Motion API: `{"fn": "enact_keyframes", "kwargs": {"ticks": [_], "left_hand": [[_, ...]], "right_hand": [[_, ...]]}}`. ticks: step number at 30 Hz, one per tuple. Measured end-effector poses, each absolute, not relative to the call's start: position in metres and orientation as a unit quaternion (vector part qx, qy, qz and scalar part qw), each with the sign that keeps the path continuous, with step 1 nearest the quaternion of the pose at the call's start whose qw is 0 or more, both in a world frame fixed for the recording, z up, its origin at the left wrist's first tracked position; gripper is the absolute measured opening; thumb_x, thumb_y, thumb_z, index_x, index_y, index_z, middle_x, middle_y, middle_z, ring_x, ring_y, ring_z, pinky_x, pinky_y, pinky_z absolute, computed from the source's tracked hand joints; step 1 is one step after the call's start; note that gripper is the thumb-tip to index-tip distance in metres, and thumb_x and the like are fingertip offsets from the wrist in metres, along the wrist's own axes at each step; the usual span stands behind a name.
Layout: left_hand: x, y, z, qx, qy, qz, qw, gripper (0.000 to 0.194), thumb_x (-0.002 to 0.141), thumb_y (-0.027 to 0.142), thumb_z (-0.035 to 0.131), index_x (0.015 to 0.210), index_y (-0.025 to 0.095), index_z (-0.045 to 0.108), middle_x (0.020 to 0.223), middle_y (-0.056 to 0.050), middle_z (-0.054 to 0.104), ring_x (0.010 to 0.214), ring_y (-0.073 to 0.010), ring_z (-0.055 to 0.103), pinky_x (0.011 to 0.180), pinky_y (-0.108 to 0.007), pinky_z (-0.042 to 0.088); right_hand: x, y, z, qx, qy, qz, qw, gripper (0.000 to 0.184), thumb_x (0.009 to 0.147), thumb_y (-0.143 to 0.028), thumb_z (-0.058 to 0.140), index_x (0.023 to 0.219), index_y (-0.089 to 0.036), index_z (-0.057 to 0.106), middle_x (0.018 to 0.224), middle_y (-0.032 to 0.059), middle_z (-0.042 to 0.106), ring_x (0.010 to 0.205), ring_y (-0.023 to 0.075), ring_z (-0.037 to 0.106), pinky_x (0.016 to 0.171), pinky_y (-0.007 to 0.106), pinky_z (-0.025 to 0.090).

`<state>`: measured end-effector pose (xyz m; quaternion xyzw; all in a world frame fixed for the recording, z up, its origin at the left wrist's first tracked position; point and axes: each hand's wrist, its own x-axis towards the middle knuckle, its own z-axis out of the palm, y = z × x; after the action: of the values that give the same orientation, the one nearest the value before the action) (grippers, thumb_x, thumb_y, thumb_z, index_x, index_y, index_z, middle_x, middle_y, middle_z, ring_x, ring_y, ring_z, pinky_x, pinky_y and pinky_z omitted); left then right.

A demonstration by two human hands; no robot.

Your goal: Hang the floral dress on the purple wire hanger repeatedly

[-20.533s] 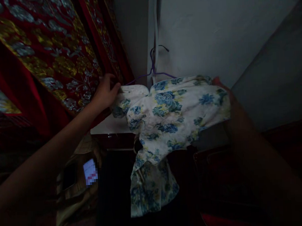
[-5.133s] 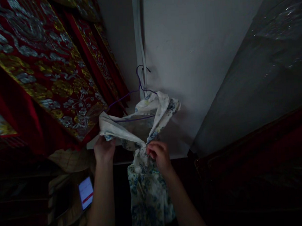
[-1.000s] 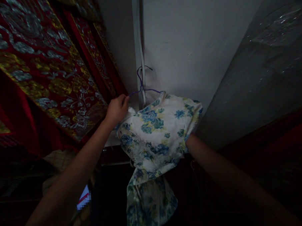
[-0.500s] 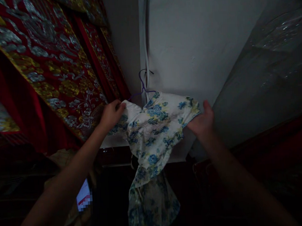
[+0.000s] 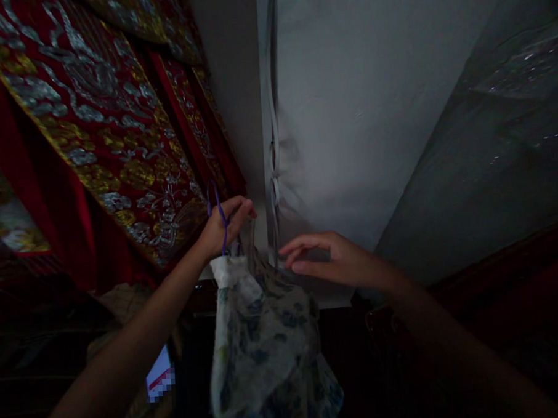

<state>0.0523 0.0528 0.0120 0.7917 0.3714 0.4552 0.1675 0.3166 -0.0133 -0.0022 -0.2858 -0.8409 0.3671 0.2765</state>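
Note:
A white short dress with blue flowers (image 5: 266, 339) hangs in front of me, turned partly edge-on and bunched at the top. My left hand (image 5: 234, 220) is closed at its upper end, the fingertips pinched together over a thin strip that runs down to the cloth. The purple hanger (image 5: 222, 217) rises from the dress's neck, its hook lying across the back of that hand. To the right, my right hand (image 5: 331, 256) is held apart from the dress, fingers loosely stretched and spread, with nothing in them.
A white cable (image 5: 271, 111) runs down the corner of the pale wall (image 5: 348, 107). Red cloth embroidered in gold and silver (image 5: 118, 130) hangs at left. Clear plastic sheeting (image 5: 510, 112) covers the right side. A lit screen (image 5: 159, 368), partly blurred out, shows at lower left.
The hanger has come away from the cable at the wall corner, moving left and down with the dress, which has turned. My right hand has left the sleeve and moved inward.

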Motion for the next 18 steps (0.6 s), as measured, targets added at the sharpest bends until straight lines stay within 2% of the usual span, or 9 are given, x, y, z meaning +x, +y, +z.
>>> {"fn": "enact_keyframes", "kwargs": {"ticks": [1,4,6,8,10,13,15,17,18], "left_hand": [[0.060,0.044,0.015,0.790,0.349,0.462,0.200,0.045,0.100,0.054,0.044,0.083,0.019,0.066,0.086,-0.007,0.070,0.086,-0.0221,0.066,0.079,-0.032,0.050],[0.084,0.017,0.025,0.747,0.274,0.499,0.344,0.046,0.100,0.056,0.044,0.084,0.020,0.067,0.090,-0.008,0.074,0.090,-0.0240,0.069,0.085,-0.036,0.053],[0.098,0.002,0.030,0.699,0.226,0.503,0.455,0.047,0.100,0.058,0.046,0.082,0.020,0.067,0.086,-0.009,0.075,0.090,-0.0254,0.070,0.084,-0.038,0.055],[0.109,-0.011,0.033,0.666,0.190,0.491,0.529,0.047,0.098,0.058,0.050,0.080,0.019,0.068,0.083,-0.010,0.075,0.092,-0.0263,0.071,0.083,-0.038,0.056],[0.115,-0.019,0.035,0.651,0.164,0.490,0.556,0.045,0.096,0.057,0.054,0.079,0.018,0.070,0.084,-0.010,0.075,0.095,-0.0260,0.071,0.084,-0.037,0.056],[0.116,-0.013,0.034,0.638,0.158,0.513,0.551,0.047,0.094,0.058,0.058,0.078,0.016,0.071,0.089,-0.009,0.074,0.096,-0.0240,0.070,0.087,-0.035,0.055],[0.110,0.002,0.028,0.636,0.187,0.522,0.536,0.042,0.091,0.056,0.065,0.082,0.015,0.073,0.095,-0.008,0.074,0.097,-0.0219,0.069,0.088,-0.032,0.054],[0.099,0.018,0.013,0.630,0.227,0.512,0.537,0.031,0.082,0.045,0.079,0.092,0.017,0.074,0.103,-0.006,0.073,0.099,-0.0206,0.069,0.090,-0.031,0.053],[0.093,0.024,0.002,0.616,0.244,0.512,0.546,0.032,0.076,0.038,0.085,0.098,0.018,0.073,0.105,-0.006,0.073,0.097,-0.0203,0.069,0.090,-0.031,0.053]], "right_hand": [[0.313,-0.009,-0.012,-0.308,-0.852,0.282,0.315,0.044,0.091,-0.041,0.064,0.132,-0.026,0.062,0.123,0.0096,0.071,0.115,0.0249,0.065,0.104,0.045,0.049],[0.301,0.006,-0.040,-0.351,-0.860,0.078,0.361,0.092,0.080,-0.032,0.075,0.159,-0.025,0.029,0.162,0.0144,0.035,0.150,0.0325,0.033,0.122,0.055,0.030],[0.296,0.011,-0.053,-0.377,-0.854,0.002,0.359,0.115,0.074,-0.033,0.080,0.163,-0.024,0.008,0.168,0.0179,0.015,0.156,0.0381,0.015,0.124,0.062,0.022],[0.294,0.012,-0.061,-0.375,-0.846,-0.044,0.375,0.119,0.075,-0.033,0.080,0.163,-0.025,0.000,0.169,0.0191,0.008,0.156,0.0399,0.012,0.123,0.064,0.020],[0.295,0.010,-0.062,-0.339,-0.842,-0.074,0.412,0.116,0.077,-0.032,0.077,0.162,-0.027,-0.001,0.168,0.0188,0.013,0.155,0.0392,0.018,0.122,0.062,0.027],[0.299,0.006,-0.058,-0.278,-0.838,-0.087,0.461,0.114,0.076,-0.037,0.078,0.161,-0.028,0.003,0.159,0.0182,0.035,0.144,0.0384,0.040,0.114,0.057,0.041],[0.305,0.003,-0.054,-0.267,-0.845,-0.077,0.457,0.107,0.075,-0.040,0.078,0.160,-0.029,0.014,0.147,0.0159,0.049,0.132,0.0366,0.053,0.107,0.053,0.047],[0.311,-0.001,-0.054,-0.299,-0.848,-0.056,0.434,0.094,0.074,-0.036,0.077,0.155,-0.029,0.029,0.138,0.0136,0.057,0.123,0.0342,0.059,0.102,0.050,0.051],[0.315,-0.004,-0.056,-0.327,-0.843,-0.043,0.426,0.088,0.074,-0.033,0.076,0.151,-0.029,0.036,0.134,0.0129,0.060,0.120,0.0336,0.060,0.100,0.048,0.052]]}}
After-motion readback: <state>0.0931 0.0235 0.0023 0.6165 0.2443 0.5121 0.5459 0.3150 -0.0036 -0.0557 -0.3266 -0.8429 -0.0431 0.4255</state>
